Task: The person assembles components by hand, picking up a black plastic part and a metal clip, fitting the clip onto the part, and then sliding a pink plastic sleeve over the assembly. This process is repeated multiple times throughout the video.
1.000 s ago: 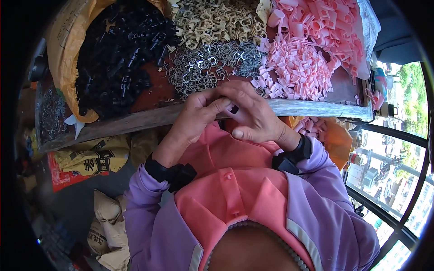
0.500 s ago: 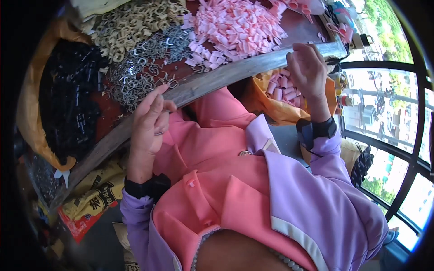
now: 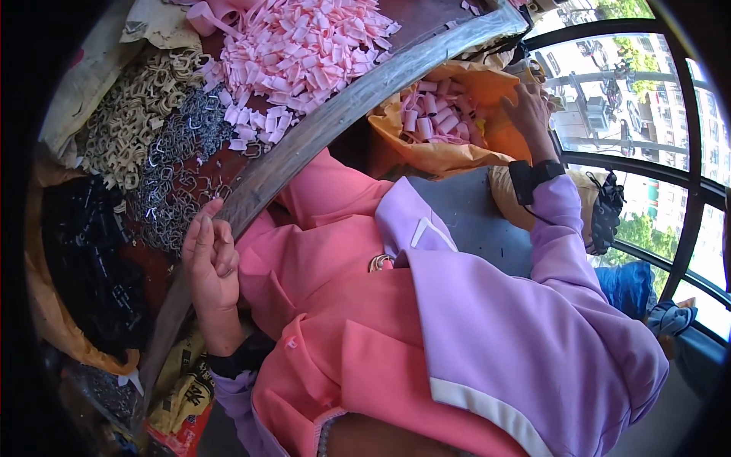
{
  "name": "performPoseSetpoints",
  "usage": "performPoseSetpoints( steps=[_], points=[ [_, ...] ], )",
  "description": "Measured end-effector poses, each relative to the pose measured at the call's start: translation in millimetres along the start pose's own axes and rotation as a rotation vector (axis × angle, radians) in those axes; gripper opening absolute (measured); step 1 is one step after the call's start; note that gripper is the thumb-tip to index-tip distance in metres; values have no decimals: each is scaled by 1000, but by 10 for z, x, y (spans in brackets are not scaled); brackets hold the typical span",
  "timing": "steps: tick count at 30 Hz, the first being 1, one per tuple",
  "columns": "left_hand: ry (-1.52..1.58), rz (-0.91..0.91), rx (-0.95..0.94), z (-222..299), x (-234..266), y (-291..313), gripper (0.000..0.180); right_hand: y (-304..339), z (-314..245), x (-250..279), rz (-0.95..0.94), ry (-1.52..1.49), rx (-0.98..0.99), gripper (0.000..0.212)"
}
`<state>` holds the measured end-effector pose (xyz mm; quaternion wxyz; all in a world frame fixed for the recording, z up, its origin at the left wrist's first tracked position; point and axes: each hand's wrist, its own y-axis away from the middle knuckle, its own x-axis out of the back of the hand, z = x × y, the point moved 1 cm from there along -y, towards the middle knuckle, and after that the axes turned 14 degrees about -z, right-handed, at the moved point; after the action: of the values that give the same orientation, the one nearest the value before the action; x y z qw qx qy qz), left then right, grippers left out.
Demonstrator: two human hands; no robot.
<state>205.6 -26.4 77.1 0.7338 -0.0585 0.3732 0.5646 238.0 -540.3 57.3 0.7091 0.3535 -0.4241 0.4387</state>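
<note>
My left hand (image 3: 212,263) is at the table's wooden edge (image 3: 255,190), palm turned up and fingers loosely bent, with nothing visible in it. Just beyond its fingertips lies a heap of metal wire rings (image 3: 164,202). Over at the right, my right hand (image 3: 531,114) reaches past the rim of an orange bag (image 3: 449,161) holding pink tubular pieces (image 3: 438,114). Its fingers are spread beside a small container (image 3: 527,70) near the window; whether they touch it I cannot tell.
A large heap of flat pink pieces (image 3: 304,53) covers the table's far part, with beige rings (image 3: 126,114) to its left. An orange-rimmed sack of black pieces (image 3: 91,263) stands at the left. Black window bars (image 3: 624,169) run along the right.
My right hand has moved from above the wooden edge out to the right, past the orange bag. My left hand remains near the edge. The view has shifted and turned.
</note>
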Motion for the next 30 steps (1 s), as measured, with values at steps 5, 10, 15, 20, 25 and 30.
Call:
performPoseSetpoints(
  steps=[5,10,15,20,25,30],
  points=[
    [45,-29,-46,13,15,-79,28,24,-722,309,294,-321,350,25],
    [131,-32,-153,53,105,-70,27,216,-1762,964,497,-667,844,14],
    [299,13,-225,222,144,87,25,723,-2552,1732,531,-825,1333,15],
    [-128,103,-292,475,319,87,22,1043,-3113,1876,317,-648,1669,19],
    [-1384,676,-438,972,853,267,24,1035,-3226,1713,231,-565,1656,20],
    [-1860,801,-158,1040,1144,63,26,965,-3203,1626,149,-573,1580,19]
  ],
)
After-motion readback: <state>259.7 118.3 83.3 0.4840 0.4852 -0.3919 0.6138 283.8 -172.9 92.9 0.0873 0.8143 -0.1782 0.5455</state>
